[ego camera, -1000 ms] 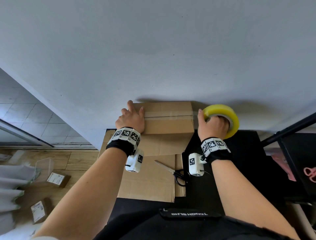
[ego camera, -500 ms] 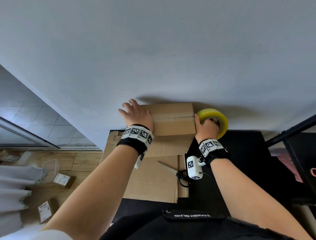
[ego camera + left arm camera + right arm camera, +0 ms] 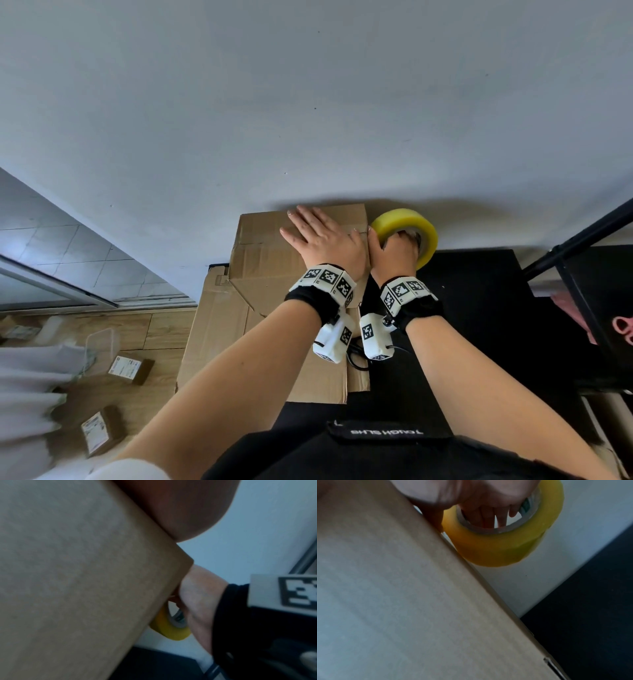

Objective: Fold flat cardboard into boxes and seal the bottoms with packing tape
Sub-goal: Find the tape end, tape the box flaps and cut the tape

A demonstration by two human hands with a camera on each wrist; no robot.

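A brown cardboard box (image 3: 263,246) stands against the wall with its flaps closed on top. My left hand (image 3: 322,236) lies flat on the right part of that top, fingers straight and spread. Just beyond the box's right edge my right hand (image 3: 394,246) grips a yellow roll of packing tape (image 3: 418,229), fingers hooked through its core. The right wrist view shows those fingers (image 3: 494,515) inside the tape roll (image 3: 505,545), close to the box's side (image 3: 402,601). In the left wrist view the box (image 3: 77,581) fills the frame, with the tape roll (image 3: 171,630) behind its corner.
Flat cardboard sheets (image 3: 219,335) lie under and in front of the box on a black table (image 3: 479,308). Scissor handles (image 3: 356,359) peek out below my wrists. A black metal shelf frame (image 3: 582,240) stands at the right. Small parcels (image 3: 126,366) lie on the wooden floor at left.
My left hand has slid rightward across the box top, from its left corner to its right part. The right hand with the tape roll has come in close to the box's right edge.
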